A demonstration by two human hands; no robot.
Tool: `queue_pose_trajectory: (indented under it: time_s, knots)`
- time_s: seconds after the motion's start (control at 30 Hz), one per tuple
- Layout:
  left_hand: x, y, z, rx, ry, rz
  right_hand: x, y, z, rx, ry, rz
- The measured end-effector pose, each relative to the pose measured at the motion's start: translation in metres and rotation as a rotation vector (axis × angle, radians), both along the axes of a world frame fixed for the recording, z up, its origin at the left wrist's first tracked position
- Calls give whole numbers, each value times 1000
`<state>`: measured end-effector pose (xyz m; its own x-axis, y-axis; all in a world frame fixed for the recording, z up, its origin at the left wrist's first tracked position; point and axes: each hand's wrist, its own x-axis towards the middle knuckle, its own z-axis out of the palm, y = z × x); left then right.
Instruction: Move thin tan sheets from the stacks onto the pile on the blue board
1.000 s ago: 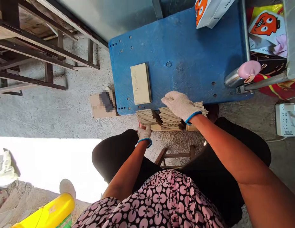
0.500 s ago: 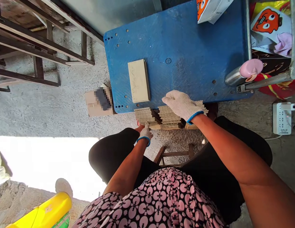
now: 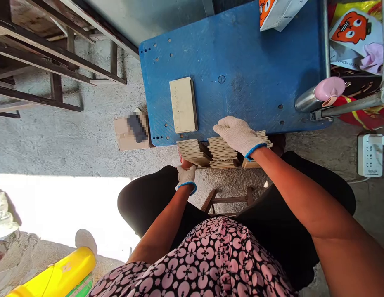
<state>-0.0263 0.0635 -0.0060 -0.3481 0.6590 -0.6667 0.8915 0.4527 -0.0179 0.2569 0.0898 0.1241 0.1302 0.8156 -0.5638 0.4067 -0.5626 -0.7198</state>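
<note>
My right hand [image 3: 238, 135], in a white knit glove with a blue cuff, lies on top of a row of thin wooden plates [image 3: 221, 152] standing on edge on the floor by the blue platform [image 3: 241, 70]. Its fingers are bent over the plates' top edges. My left hand [image 3: 186, 176], gloved the same way, sits low by my knee, just below the left stack of plates [image 3: 189, 150]; its fingers are curled and mostly hidden. A pale flat block [image 3: 182, 104] lies on the platform's near left part.
A small cardboard box [image 3: 130, 132] rests on the concrete left of the platform. A steel flask with a pink cap [image 3: 322, 94], printed boxes [image 3: 278, 12] and bags sit at the right. A power strip [image 3: 370, 154] lies far right. Dark wooden frames [image 3: 49, 62] stand upper left; a yellow roll [image 3: 55, 276] lower left.
My left hand has drawn slightly down and away from the left stack. My right hand stays on the plates. The view has shifted a little.
</note>
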Motion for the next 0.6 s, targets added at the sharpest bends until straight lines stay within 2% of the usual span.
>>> queue_pose_trajectory:
  time_s: [0.07,0.17,0.47,0.6]
  knots:
    - [6,-4,11,17,40,-73,1,0,0,15,8,-1]
    - [13,-10,21,-30,55,-253,1,0,-1,32,11,0]
    - [7,-7,17,-277,-38,-411,3,0,1,37,11,-8]
    - [8,-9,23,-396,-43,-588,3,0,1,37,3,-2]
